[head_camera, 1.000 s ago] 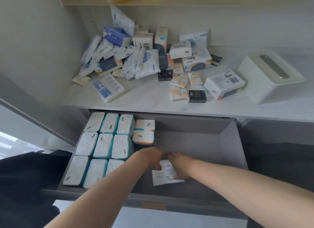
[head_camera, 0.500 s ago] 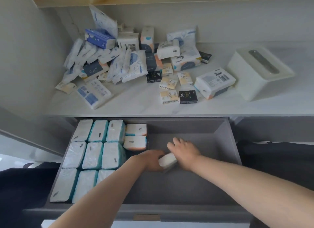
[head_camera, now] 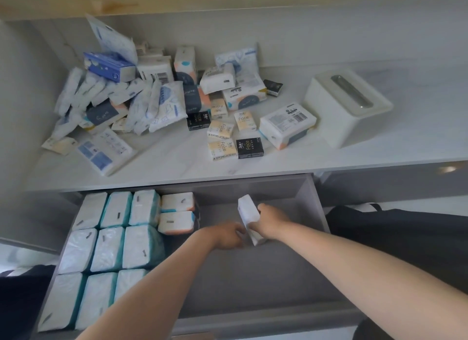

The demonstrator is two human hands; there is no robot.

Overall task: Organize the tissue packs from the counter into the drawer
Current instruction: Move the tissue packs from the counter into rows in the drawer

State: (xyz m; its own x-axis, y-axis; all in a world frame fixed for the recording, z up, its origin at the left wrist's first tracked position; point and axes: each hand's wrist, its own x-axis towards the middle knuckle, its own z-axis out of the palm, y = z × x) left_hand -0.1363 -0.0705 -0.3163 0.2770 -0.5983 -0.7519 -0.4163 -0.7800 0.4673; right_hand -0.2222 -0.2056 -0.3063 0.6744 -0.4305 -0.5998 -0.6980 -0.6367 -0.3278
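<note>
The grey drawer [head_camera: 314,203] stands pulled out below the white counter [head_camera: 379,147]. White and teal tissue packs [head_camera: 111,246] fill its left side in rows, with two white and orange packs [head_camera: 177,214] beside them. My right hand [head_camera: 272,222] grips a white tissue pack [head_camera: 248,219], tilted on its edge over the drawer's bare middle. My left hand [head_camera: 228,236] touches the lower end of that pack with curled fingers. A heap of mixed tissue packs [head_camera: 152,99] lies on the counter.
A white tissue box holder [head_camera: 347,107] with a slot on top sits on the counter's right. A white pack with a barcode [head_camera: 287,124] lies next to it. Dark fabric [head_camera: 405,236] shows to the right of the drawer and at lower left.
The white pack lay flat near the drawer's front; both hands have carried it toward the back and stood it on its edge. The camera tilted up slightly.
</note>
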